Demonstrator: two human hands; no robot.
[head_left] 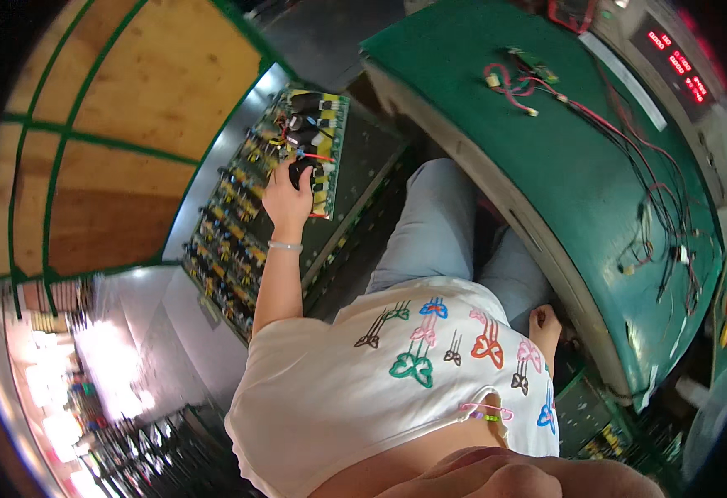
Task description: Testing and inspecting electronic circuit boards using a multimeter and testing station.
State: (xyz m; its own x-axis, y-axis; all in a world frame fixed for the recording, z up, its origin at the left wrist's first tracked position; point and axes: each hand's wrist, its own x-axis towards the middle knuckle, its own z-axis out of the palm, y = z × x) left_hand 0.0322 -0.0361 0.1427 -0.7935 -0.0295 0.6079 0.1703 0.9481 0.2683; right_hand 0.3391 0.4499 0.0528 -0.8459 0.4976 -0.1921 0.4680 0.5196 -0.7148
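My left hand (287, 197) reaches out to the left, over a panel of circuit boards (329, 181) with black, yellow and white parts. Its thumb and fingers close around a black part (300, 172) on this panel. A thin red-and-blue piece (314, 156) lies just past the fingertips. More boards with yellow and dark parts (229, 222) stand in rows beside my wrist. My right hand (544, 322) rests low beside my leg, close to the workbench edge. Its fingers are curled, and whether they hold anything is hidden.
To the right curves a green-topped workbench (538, 141) with a small green circuit board (534, 65), red and black wires (629, 129) and a meter with red digits (675, 62). A wooden panel with green bars (131, 124) stands at the left. More boards (608, 444) lie at lower right.
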